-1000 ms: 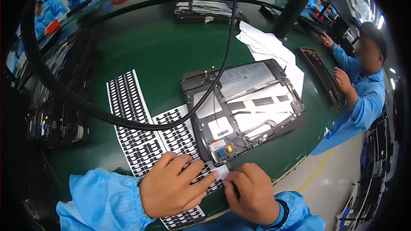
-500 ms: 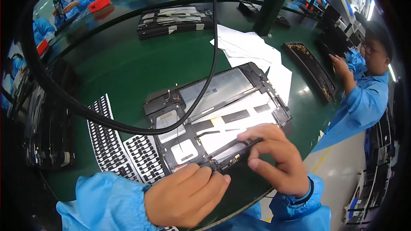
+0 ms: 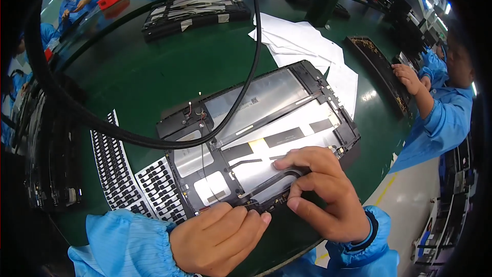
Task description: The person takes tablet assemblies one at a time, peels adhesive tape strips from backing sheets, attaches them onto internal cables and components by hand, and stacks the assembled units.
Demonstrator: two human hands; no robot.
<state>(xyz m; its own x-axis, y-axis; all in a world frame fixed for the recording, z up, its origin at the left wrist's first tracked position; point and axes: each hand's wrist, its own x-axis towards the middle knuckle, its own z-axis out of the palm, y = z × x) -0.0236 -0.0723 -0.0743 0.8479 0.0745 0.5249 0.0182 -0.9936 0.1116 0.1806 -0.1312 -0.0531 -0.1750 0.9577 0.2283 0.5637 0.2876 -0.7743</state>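
An opened flat electronic device (image 3: 294, 115) lies tilted on the green table, its black frame showing silver panels, a yellow strip and thin wires. At its near edge my left hand (image 3: 220, 238) is closed, fingers curled together; whatever they grip is hidden. My right hand (image 3: 328, 195) is over the near right part of the device. Its index finger reaches over a silver panel beside a black curved strip (image 3: 279, 177). Thumb and middle finger come close together at the frame's edge, and anything between them is too small to name.
White sheets with rows of black pieces (image 3: 159, 184) lie left of the device. Behind it are loose white papers (image 3: 302, 41); a long black tray (image 3: 376, 66) stands right. A thick black cable (image 3: 254, 36) loops across the view. A co-worker's sleeve (image 3: 435, 133) is at right.
The device now appears slightly further left and higher in view. My right index finger has shifted a little left along the panel. The co-worker's hand at right has lowered toward the long tray.
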